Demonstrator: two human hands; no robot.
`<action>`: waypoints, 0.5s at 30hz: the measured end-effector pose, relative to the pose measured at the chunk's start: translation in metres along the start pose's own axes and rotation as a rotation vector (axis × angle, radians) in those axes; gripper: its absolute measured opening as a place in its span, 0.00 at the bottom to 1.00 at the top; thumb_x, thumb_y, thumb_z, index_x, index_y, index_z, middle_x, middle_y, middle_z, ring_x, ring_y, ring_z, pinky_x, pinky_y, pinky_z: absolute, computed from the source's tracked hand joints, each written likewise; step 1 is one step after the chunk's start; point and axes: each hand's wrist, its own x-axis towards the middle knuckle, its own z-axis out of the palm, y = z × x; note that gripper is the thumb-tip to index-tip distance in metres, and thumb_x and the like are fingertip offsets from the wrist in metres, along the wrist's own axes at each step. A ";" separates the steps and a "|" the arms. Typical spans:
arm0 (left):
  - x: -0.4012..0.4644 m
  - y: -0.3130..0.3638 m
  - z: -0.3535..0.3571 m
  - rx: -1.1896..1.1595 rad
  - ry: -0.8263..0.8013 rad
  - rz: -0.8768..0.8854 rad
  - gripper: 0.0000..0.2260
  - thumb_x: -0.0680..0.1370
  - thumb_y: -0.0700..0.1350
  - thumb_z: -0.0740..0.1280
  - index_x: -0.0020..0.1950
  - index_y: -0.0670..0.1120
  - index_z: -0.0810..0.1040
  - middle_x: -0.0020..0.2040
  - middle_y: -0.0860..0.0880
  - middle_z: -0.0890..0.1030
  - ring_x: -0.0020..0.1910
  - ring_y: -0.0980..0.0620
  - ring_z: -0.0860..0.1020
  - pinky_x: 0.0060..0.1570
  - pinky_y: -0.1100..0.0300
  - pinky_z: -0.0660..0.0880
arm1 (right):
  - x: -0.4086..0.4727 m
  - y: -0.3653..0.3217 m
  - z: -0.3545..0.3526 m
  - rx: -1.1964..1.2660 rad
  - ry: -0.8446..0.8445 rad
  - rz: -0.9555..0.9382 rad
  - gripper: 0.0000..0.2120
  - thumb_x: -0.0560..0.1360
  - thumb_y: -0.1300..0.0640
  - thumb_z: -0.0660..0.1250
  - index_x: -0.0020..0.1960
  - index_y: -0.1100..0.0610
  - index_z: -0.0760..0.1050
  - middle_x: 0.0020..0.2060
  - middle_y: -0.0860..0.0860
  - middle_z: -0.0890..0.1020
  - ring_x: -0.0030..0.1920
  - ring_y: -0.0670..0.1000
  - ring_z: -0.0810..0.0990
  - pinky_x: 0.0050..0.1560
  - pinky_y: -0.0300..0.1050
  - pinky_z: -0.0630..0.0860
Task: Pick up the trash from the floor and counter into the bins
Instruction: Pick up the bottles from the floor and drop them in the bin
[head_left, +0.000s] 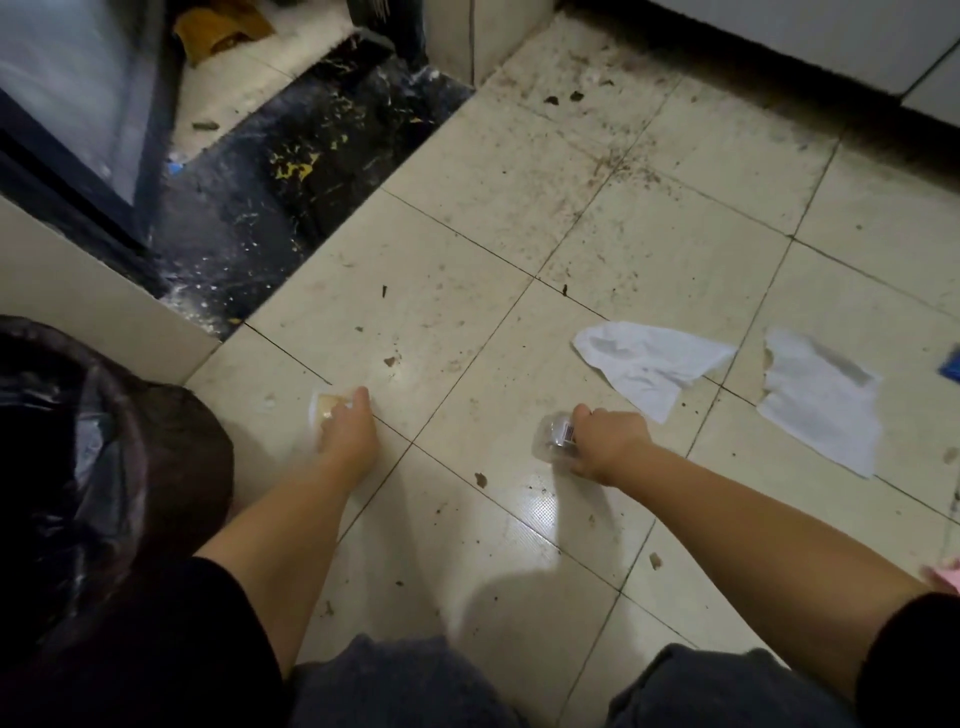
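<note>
My left hand (349, 431) is down on the tiled floor, fingers closed on a small clear plastic wrapper with a tan patch (326, 407). My right hand (608, 441) is curled around a crumpled clear plastic container with a barcode label (558, 439), low over the floor. A dark bin lined with a black bag (104, 441) stands at the left, close to my left arm. Two white paper towels lie on the tiles to the right: one crumpled (649, 364), one flatter (821, 400).
Dirt and crumbs are scattered over the tiles (597, 156). A dark marble threshold (291, 176) runs to a doorway at the upper left. A white cabinet base (831, 41) lines the top right. A blue scrap (950, 366) and a pink item (945, 577) sit at the right edge.
</note>
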 end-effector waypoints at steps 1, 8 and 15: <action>-0.002 -0.001 -0.001 -0.025 -0.014 0.007 0.15 0.78 0.34 0.54 0.64 0.41 0.65 0.56 0.37 0.73 0.55 0.37 0.74 0.51 0.49 0.74 | 0.000 -0.002 -0.002 -0.003 0.003 -0.020 0.21 0.77 0.48 0.62 0.64 0.59 0.65 0.56 0.53 0.79 0.51 0.55 0.81 0.30 0.41 0.63; -0.038 0.044 -0.038 -0.415 0.088 -0.008 0.12 0.79 0.35 0.57 0.54 0.36 0.78 0.47 0.41 0.76 0.44 0.47 0.72 0.45 0.63 0.70 | 0.005 -0.015 -0.076 -0.013 0.155 -0.150 0.24 0.76 0.44 0.62 0.64 0.59 0.64 0.55 0.55 0.79 0.51 0.56 0.81 0.38 0.45 0.66; -0.112 0.053 -0.163 -0.585 0.475 0.173 0.10 0.80 0.40 0.59 0.43 0.37 0.76 0.49 0.46 0.69 0.41 0.47 0.73 0.43 0.54 0.74 | -0.013 -0.068 -0.189 0.130 0.236 -0.217 0.28 0.73 0.40 0.64 0.63 0.58 0.65 0.46 0.53 0.78 0.46 0.55 0.79 0.40 0.45 0.71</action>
